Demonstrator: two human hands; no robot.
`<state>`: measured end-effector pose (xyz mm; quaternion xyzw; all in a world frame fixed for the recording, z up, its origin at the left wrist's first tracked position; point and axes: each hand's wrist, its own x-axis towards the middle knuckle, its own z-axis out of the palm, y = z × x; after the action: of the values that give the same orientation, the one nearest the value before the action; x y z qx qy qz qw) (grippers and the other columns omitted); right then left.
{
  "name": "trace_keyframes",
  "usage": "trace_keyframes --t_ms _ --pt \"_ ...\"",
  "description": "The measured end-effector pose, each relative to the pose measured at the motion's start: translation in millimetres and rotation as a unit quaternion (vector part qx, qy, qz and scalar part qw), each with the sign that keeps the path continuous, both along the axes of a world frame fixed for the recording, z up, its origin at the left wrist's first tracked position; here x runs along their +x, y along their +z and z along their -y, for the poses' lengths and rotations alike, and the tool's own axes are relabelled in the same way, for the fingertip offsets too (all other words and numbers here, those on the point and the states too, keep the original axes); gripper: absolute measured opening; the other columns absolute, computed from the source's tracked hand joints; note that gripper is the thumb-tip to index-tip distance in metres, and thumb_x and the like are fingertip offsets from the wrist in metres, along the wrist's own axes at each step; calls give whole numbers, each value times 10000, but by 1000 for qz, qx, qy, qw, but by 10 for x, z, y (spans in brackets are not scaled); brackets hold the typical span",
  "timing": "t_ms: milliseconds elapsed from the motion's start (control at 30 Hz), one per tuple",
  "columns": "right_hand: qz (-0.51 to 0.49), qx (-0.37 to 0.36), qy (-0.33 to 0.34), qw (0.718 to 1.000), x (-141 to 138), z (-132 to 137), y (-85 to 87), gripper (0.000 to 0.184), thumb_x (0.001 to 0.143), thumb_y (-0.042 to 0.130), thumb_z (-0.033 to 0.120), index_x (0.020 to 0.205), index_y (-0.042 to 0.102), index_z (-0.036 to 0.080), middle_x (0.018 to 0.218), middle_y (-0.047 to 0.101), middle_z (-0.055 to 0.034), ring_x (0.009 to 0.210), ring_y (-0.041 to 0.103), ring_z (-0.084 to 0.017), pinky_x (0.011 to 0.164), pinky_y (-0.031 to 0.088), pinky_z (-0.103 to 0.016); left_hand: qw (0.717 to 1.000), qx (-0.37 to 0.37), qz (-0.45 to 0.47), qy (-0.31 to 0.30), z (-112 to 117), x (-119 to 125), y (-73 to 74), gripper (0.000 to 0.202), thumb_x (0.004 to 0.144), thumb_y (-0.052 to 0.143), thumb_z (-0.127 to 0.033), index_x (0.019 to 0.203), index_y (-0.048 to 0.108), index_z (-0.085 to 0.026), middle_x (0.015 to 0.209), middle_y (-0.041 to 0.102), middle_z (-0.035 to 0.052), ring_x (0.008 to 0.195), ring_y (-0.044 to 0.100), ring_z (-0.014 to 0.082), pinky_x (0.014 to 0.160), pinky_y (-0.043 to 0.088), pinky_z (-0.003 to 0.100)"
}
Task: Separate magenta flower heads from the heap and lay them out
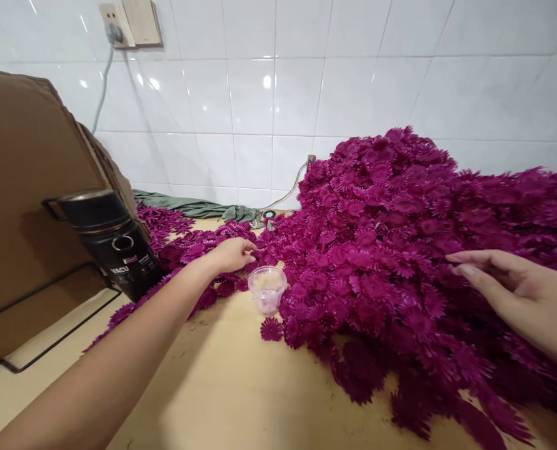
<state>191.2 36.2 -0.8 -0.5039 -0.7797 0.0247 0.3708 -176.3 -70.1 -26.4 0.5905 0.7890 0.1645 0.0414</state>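
My left hand point(234, 255) reaches to the edge of the smaller spread of magenta artificial flower heads point(207, 244). Its fingers are curled together, and whatever lies between the fingertips does not show. Just below it stands a small clear plastic cup point(267, 291) with something whitish inside. At the right, my right hand point(524, 290) hovers over the large heap of magenta flower heads point(376, 212), thumb and forefinger drawn close together. Anything in that pinch blends with the petals behind. A single flower head point(271, 329) rests on the tabletop in front of the cup.
A black vacuum bottle point(112, 244) leans by a large cardboard box point(29, 187) at the left, near a black wire frame point(67, 331). Green cloth point(189, 205) lies along the tiled wall point(252, 97). A plugged cord hangs from the socket point(116, 26). The pale tabletop point(222, 387) extends in front.
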Motion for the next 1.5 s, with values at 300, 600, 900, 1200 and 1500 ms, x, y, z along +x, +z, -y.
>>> trace_keyframes --t_ms 300,600,900,1200,1500 --pt "-72 -176 24 981 15 215 -22 415 427 535 572 692 629 266 831 696 -41 808 630 -287 884 425 -461 994 -11 -99 33 -2 12 -322 389 740 496 -231 1118 585 -210 1047 633 115 974 583 272 857 414 392" --pt "-53 -175 61 981 91 300 -47 365 490 560 591 669 594 276 809 698 -55 737 644 -291 691 515 -437 994 68 10 80 185 -235 -86 355 701 551 -417 978 633 -212 954 675 68 855 608 216 752 437 279" --pt "1 -90 179 980 -307 637 143 318 663 531 510 788 648 243 786 680 -63 689 616 -239 696 502 -403 975 162 133 68 407 -117 124 356 788 360 -444 566 484 -193 500 466 -32 490 446 120 528 361 235" --pt "59 -35 343 937 -1677 820 361 278 700 637 300 938 637 157 985 633 -80 913 560 -195 813 426 -312 940 199 263 -86 480 590 302 173 746 460 -294 641 522 -171 560 474 -40 532 437 96 531 359 218" --pt "167 -188 333 909 -2125 608 146 116 681 639 244 715 633 133 645 607 13 597 510 -99 574 378 -207 908 218 358 -6 547 451 -38 173 758 495 -334 859 454 -200 612 561 -37 538 557 130 547 435 262"
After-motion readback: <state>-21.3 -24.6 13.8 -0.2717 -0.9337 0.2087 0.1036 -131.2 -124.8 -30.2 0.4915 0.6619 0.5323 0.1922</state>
